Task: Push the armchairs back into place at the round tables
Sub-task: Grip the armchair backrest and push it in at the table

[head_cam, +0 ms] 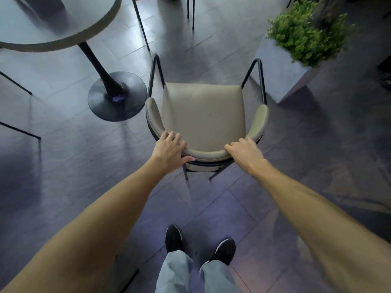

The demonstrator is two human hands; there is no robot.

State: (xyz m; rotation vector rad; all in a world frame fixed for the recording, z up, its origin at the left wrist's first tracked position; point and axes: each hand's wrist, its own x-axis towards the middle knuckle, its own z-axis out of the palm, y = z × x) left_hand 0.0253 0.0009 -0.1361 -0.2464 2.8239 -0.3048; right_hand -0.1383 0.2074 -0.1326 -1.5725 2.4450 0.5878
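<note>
Your left hand [170, 150] + right hand [245, 152] both clamped on curved backrest of armchair [203, 115], fingers over top rim. Chair sits centre, right of round table [53, 24], not tucked in. Risks: straight fwd push misses table; swinging left, front leg may clip pedestal base [117, 96]; drifting right, frame scrapes planter [279, 72].

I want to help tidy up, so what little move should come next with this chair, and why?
Probably a gentle push forward and to the left. The left hand and right hand both hold the backrest of the armchair, but its seat stands beside the base of the round table, not under the top. The table lies up and left; a plant stands on the right.
</note>
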